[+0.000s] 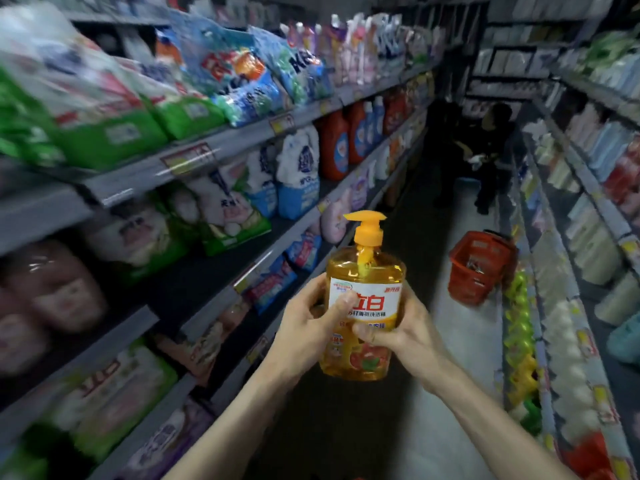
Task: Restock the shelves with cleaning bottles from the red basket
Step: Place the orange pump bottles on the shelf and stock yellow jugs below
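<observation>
both hands up in the aisle: left hand [311, 318] and right hand [403, 332] each curl round the yellow pump bottle [363, 306], thumbs on its label, bottle upright between the shelves [194, 161]. red basket [479, 266] sits on the floor ahead, by the right shelf's foot.

A shop aisle: shelves [239, 135] run along nine and three o'clock, packed with detergent bags [239, 81] and orange jugs [334, 147], price tags [281, 123] on their edges; a red basket [478, 268] sits at two o'clock.
</observation>
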Demonstrator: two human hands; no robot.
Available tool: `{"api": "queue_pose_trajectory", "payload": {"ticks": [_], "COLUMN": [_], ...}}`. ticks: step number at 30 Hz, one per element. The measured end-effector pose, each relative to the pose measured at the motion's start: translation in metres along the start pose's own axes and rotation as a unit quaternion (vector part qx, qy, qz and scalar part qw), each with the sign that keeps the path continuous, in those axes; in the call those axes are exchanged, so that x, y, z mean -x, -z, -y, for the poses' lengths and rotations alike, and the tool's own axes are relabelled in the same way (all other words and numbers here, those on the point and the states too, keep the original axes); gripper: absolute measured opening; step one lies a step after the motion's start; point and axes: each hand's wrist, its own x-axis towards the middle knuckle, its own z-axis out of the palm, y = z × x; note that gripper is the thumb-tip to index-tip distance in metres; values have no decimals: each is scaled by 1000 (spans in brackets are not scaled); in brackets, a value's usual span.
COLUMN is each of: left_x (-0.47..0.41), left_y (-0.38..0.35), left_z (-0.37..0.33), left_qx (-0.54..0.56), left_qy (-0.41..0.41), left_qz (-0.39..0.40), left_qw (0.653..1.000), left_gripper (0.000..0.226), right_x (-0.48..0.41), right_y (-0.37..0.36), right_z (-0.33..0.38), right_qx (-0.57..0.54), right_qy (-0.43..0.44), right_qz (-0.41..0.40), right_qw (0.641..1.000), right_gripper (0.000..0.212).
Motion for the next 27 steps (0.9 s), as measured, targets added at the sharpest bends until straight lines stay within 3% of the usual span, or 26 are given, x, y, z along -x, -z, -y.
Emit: {"api": "queue_pose_trajectory", "payload": {"ticks": [7, 12, 17, 27], "left_x": [86, 166, 247, 418], "left_y": [21, 35, 49, 87], "left_z": [-17, -32, -58, -105], "left_qx": [-21, -126, -162, -183], "left_qy": [20, -4, -16, -28], "left_qz": [-120, -225, -354, -526], "left_qw": [992, 966, 921, 830], "left_gripper": [62, 59, 60, 52], "right_x": [10, 36, 72, 189], "right_y": [-43, -95, -156, -288], "right_z": [15, 31, 63, 142], "right_qx": [-67, -92, -104, -140], "right_qy": [45, 62, 78, 138], "right_qz": [141, 236, 353, 502], "right_qw": [987, 965, 927, 842], "right_gripper": [73, 85, 65, 63]}}
